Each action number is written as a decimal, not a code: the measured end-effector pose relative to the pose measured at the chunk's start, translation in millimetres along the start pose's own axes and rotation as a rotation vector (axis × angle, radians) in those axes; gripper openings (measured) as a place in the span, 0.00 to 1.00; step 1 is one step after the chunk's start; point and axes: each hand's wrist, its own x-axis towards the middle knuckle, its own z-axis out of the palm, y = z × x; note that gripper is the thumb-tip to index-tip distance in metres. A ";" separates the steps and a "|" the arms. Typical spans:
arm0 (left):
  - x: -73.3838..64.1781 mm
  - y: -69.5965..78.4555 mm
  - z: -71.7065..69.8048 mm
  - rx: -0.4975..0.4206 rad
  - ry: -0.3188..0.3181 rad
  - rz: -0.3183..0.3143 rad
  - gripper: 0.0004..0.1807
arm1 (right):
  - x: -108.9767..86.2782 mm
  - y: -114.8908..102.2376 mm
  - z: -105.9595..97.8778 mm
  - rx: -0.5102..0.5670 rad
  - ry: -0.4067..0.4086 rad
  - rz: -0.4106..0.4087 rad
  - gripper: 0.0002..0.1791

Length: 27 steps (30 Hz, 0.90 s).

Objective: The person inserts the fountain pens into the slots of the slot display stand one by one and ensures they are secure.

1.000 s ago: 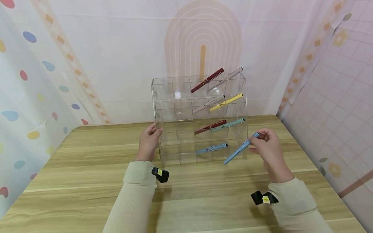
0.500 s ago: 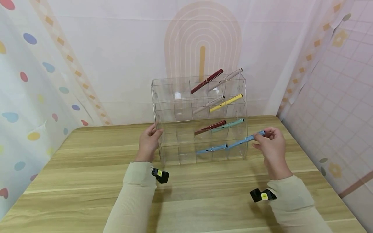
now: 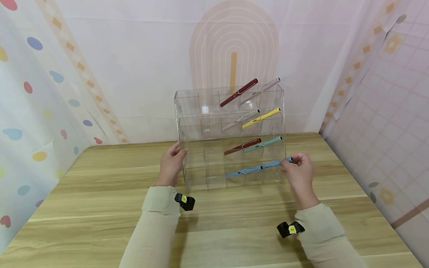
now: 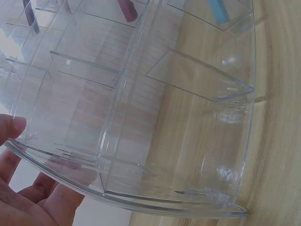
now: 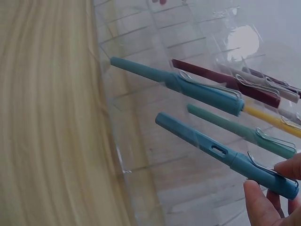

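A clear acrylic pen rack (image 3: 196,178) with tiered compartments stands on the table. My left hand (image 3: 171,163) grips its left side panel, thumb in front and fingers behind, as the left wrist view shows. At the rack's lower right, my right hand (image 3: 299,175) pinches a blue pen (image 5: 218,157) by its capped end; the pen's far end lies over the bottom tier. Another blue pen (image 3: 244,171) rests in that tier just to its left. One tier up lie a dark red pen (image 3: 242,146) and a green pen (image 3: 263,144).
Higher tiers hold a yellow pen (image 3: 260,118), a pale pen (image 3: 241,120), a second dark red pen (image 3: 238,93) and another pale pen (image 3: 260,91). The wooden table (image 3: 100,201) meets patterned curtains (image 3: 134,74) behind and at both sides.
My right hand first lifted and levelled the blue pen, then moved left and slightly down, bringing it over the bottom tier. My left hand stays on the rack.
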 end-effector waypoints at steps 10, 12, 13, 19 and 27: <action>1.6 -1.9 0.1 -0.008 -0.002 0.001 0.27 | -4.1 14.0 11.0 0.017 -0.002 -0.019 0.14; 1.6 -1.7 0.3 -0.008 -0.001 0.003 0.27 | -4.8 16.1 12.4 -0.001 0.001 -0.017 0.14; 1.5 -1.5 0.4 -0.008 0.000 0.004 0.27 | -5.4 17.0 13.1 -0.009 0.001 -0.015 0.14; 1.1 -0.9 1.1 -0.005 -0.002 0.014 0.27 | -8.3 22.1 16.6 -0.004 -0.012 -0.018 0.14; 1.6 0.9 -0.1 0.024 0.005 0.018 0.27 | -10.1 23.1 17.2 -0.039 -0.044 -0.012 0.13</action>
